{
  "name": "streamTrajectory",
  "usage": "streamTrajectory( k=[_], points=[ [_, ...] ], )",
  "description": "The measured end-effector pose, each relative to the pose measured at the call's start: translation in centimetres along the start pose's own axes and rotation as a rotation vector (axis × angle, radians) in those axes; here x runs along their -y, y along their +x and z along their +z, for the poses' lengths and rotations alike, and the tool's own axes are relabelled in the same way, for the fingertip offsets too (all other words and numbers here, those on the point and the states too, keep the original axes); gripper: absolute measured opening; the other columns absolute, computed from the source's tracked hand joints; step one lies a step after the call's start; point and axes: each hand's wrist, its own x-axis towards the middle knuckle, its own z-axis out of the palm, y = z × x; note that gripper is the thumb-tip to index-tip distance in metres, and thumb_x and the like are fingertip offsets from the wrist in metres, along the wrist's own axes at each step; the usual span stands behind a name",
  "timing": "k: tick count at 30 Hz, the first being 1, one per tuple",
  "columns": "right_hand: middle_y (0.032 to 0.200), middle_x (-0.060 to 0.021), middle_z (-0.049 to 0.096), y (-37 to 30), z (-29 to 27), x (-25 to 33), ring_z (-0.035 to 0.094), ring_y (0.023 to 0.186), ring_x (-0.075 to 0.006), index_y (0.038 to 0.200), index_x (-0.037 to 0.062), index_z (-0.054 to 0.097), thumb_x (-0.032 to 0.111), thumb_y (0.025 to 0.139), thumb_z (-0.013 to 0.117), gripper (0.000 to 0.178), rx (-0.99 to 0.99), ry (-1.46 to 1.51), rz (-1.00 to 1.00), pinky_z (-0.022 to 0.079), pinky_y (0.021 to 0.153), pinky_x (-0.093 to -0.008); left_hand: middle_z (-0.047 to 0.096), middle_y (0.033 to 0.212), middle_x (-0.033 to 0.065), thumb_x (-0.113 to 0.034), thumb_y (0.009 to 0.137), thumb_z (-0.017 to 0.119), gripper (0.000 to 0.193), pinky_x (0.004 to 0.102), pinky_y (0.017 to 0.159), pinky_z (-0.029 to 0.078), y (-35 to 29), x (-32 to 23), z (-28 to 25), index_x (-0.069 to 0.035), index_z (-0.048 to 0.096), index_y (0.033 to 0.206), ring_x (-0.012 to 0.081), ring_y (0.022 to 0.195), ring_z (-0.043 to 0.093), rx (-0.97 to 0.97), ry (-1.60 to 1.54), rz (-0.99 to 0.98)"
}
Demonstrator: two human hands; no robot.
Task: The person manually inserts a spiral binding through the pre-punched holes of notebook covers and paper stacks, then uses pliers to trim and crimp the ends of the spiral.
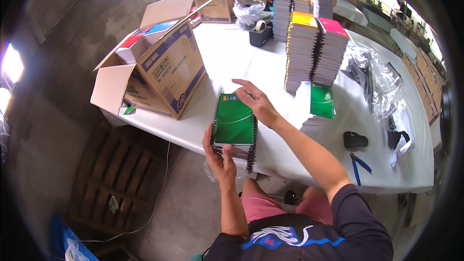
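Observation:
A stack of spiral notebooks [234,121] with a green cover on top sits at the table's near edge, black coils showing along both sides. My left hand [220,158] grips its near left corner, fingers along the side and thumb at the near end. Over the far right corner lies my right hand [256,102], fingers stretched out and apart; whether they press on the cover I cannot tell. To the right, another green notebook [322,100] tops a low pile of white pages. Behind it rise tall stacks of spiral notebooks with yellow [303,19] and pink [333,27] covers.
An open cardboard box [176,67] holding notebooks stands on the left, with another box [216,6] beyond it. A tape dispenser [260,34] is at the back. Clear plastic wrap [379,79], a black object [355,139] and blue-handled pliers [358,166] lie right. People sit behind.

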Motion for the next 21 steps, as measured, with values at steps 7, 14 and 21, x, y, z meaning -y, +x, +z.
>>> streamTrajectory(
  k=[7, 14, 21],
  points=[
    [0.125, -0.0102, 0.054, -3.5, -3.6, 3.0, 0.052, 0.113, -0.0210, 0.133, 0.0091, 0.044, 0.025, 0.090, 0.061, 0.049, -0.299, -0.535, -0.298, 0.039, 0.097, -0.0361, 0.036, 0.139, 0.0175, -0.046, 0.094, 0.048, 0.068, 0.0399, 0.104, 0.034, -0.3, -2.0, -0.6, 0.003, 0.030, 0.138, 0.0281, 0.127, 0.039, -0.109, 0.563, 0.276],
    [0.103, -0.0095, 0.061, -21.1, -19.4, 5.7, 0.059, 0.098, -0.0219, 0.106, 0.0074, 0.065, 0.006, 0.081, 0.062, 0.026, -0.898, -0.910, 0.017, 0.046, 0.085, -0.0316, 0.050, 0.121, 0.0184, -0.026, 0.078, 0.071, 0.062, 0.0429, 0.094, 0.045, -3.9, -10.0, 10.1, -0.005, 0.045, 0.129, 0.0317, 0.115, 0.052, 0.614, 0.035, 0.637],
    [0.104, -0.0151, 0.060, -36.3, -32.7, 3.0, 0.058, 0.098, -0.0337, 0.107, 0.0047, 0.062, 0.011, 0.080, 0.063, 0.028, -1.036, -1.530, 0.641, 0.047, 0.082, -0.0423, 0.051, 0.129, 0.0126, -0.015, 0.066, 0.077, 0.066, 0.0436, 0.098, 0.041, -1.5, -0.5, 20.4, -0.012, 0.053, 0.127, 0.0293, 0.121, 0.048, 1.088, 0.705, 0.486]
  ],
)
